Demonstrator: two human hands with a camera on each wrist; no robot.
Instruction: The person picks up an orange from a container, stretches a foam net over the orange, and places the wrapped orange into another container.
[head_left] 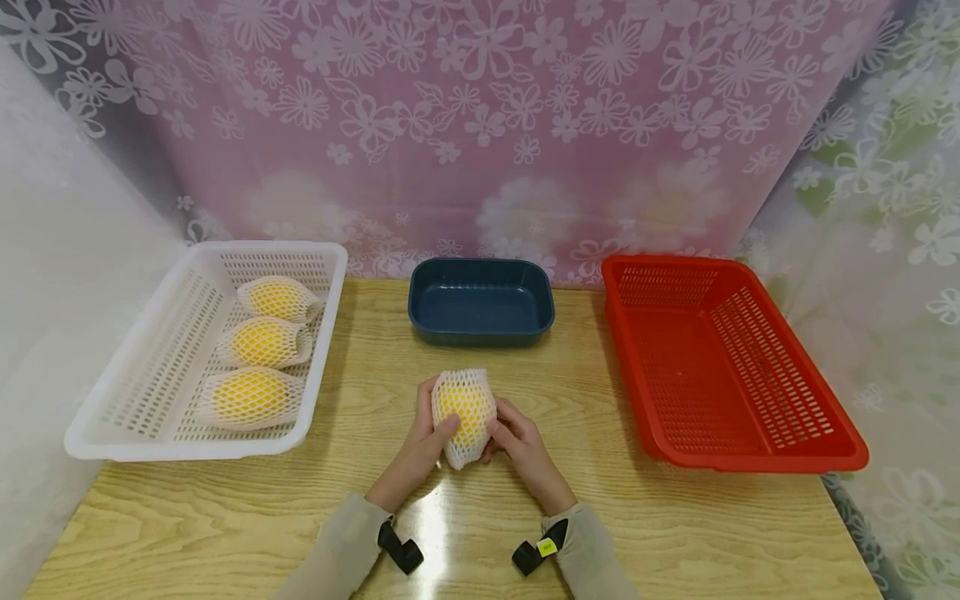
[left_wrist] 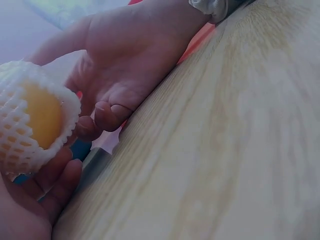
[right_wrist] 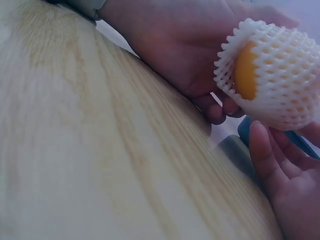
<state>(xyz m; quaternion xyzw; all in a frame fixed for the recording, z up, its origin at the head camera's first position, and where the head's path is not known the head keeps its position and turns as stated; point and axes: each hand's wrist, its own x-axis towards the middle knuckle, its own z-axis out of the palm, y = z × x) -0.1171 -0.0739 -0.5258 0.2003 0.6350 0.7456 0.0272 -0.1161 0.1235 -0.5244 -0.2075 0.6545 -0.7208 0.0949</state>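
My left hand (head_left: 414, 452) holds a yellow fruit in a white foam net (head_left: 467, 410), its thumb lying across the front and its fingers round the left side. At the fruit's lower right, the right hand (head_left: 525, 450) grips the net with thumb and fingers. Held above the table, the fruit stands upright between both hands. Its bare yellow skin (right_wrist: 245, 71) shows through the net's open end in the right wrist view. In the left wrist view, the curled fingertips of the right hand (left_wrist: 132, 55) are close beside the net's rim.
To the left, a white basket (head_left: 318, 367) contains three netted yellow fruits (head_left: 251, 398). A dark blue tray (head_left: 480, 338) stands behind the hands. On the right is a red basket (head_left: 630, 367). All rest on a wooden table (head_left: 225, 517), with a pink flowered cloth (head_left: 465, 167) behind.
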